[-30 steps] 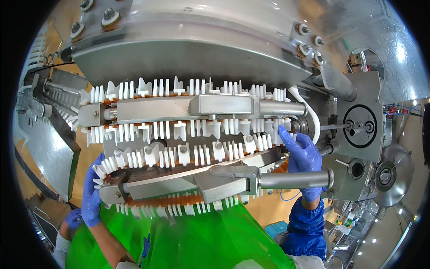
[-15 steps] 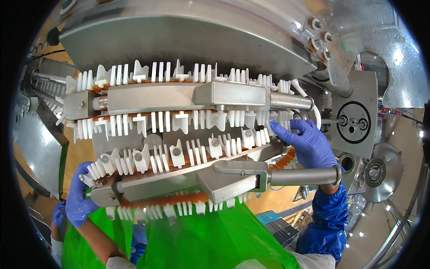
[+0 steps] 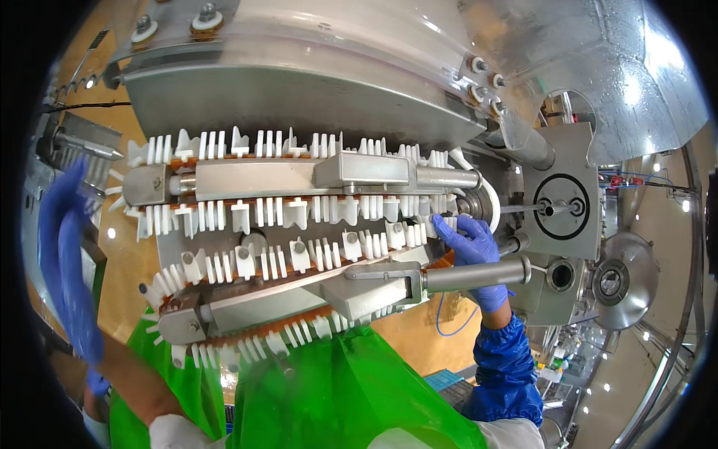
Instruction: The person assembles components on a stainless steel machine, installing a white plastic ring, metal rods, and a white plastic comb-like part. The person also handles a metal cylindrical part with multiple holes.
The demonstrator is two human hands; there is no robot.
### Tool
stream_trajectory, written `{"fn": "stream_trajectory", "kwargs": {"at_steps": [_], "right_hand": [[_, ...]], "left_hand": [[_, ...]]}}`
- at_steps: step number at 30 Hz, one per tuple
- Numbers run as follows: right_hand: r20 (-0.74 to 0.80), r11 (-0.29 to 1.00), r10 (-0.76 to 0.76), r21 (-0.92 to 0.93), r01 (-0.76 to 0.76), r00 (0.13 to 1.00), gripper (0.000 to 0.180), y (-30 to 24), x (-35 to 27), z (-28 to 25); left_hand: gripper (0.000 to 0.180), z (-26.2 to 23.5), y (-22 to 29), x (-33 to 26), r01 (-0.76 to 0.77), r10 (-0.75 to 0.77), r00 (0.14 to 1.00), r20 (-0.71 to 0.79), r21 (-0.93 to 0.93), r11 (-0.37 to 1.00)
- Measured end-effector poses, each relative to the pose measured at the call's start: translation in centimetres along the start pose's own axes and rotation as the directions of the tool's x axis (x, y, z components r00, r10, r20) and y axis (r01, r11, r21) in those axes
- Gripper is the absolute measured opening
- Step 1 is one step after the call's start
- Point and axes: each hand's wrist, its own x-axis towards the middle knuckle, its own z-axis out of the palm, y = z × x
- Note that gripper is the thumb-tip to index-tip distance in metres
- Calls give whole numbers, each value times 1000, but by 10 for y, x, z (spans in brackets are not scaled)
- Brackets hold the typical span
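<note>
Two metal conveyor arms carry belts set with white plastic cleats. The far conveyor arm [image 3: 254, 178] runs nearly level; the near conveyor arm [image 3: 262, 297] slants upward to the right, its brown belt showing between the cleats. My right hand [image 3: 474, 251], in a blue glove, grips the near arm's right end, beside the steel cylindrical handle [image 3: 479, 275]; part of its hold is hidden. My left hand [image 3: 69, 258], also gloved and somewhat blurred, is off the conveyor at the far left. Its fingers stretch upward with nothing visible in them, so it is open.
Behind the arms stands a large steel housing [image 3: 299, 93]. A clear curved guard [image 3: 636, 82] hangs at upper right, above a grey panel [image 3: 566, 165] with a black ring. A round steel dish [image 3: 628, 280] is farther right. My green apron [image 3: 344, 396] touches the near side.
My left hand has let go of the near arm's left end and swung up and left. My right hand stays at the other end. The whole view has shifted slightly.
</note>
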Motion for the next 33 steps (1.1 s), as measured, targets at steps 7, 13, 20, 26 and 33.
{"fn": "stream_trajectory", "kwargs": {"at_steps": [7, 13, 20, 26, 33], "right_hand": [[25, 991, -8, 135, 5, 1000, 70, -4, 9, -16], [182, 982, 47, 173, -79, 982, 74, -8, 23, -37], [174, 978, 201, 20, -207, 964, 83, -14, 9, -15], [169, 956, 286, 15, -293, 943, 82, -15, 10, -4], [66, 966, 225, 111, -231, 972, 77, -15, 6, -5]], "left_hand": [[31, 43, -43, 59, -687, 563, 725, 397, 481, 545], [38, 53, 1, 54, -15, -136, 966, 218, 578, 816], [44, 71, 6, 32, 51, -101, 994, 36, 668, 743], [54, 47, 9, 23, 187, -236, 970, 53, 452, 872], [52, 0, -74, -100, 406, -404, 911, 80, -344, 847]]}}
